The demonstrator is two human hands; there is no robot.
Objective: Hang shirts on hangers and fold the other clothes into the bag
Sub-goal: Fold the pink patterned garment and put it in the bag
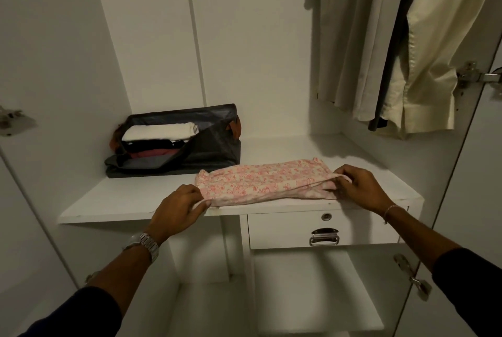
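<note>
A pink floral garment [260, 183] was laid flat on the white wardrobe shelf [114, 201], near its front edge and just in front of the dark bag [214, 143]. Its left end was pinched by the curled fingers of the left hand [176, 207] at the shelf's lip; its right end was gripped by the right hand [361, 187], whose fingers were bent over a fold of the cloth. A metal watch [142, 245] was worn on the left wrist and a thin thread band [391, 210] on the right.

The bag was set further back on the shelf, toward the left wall, with its flap open — folded clothes [160, 138] were stacked inside, white on top, then black, then maroon. Pale shirts [394, 46] were hung at the upper right, above the shelf. Below the shelf's right half a drawer [285, 230] with a lock and a metal pull was seen — closed.
</note>
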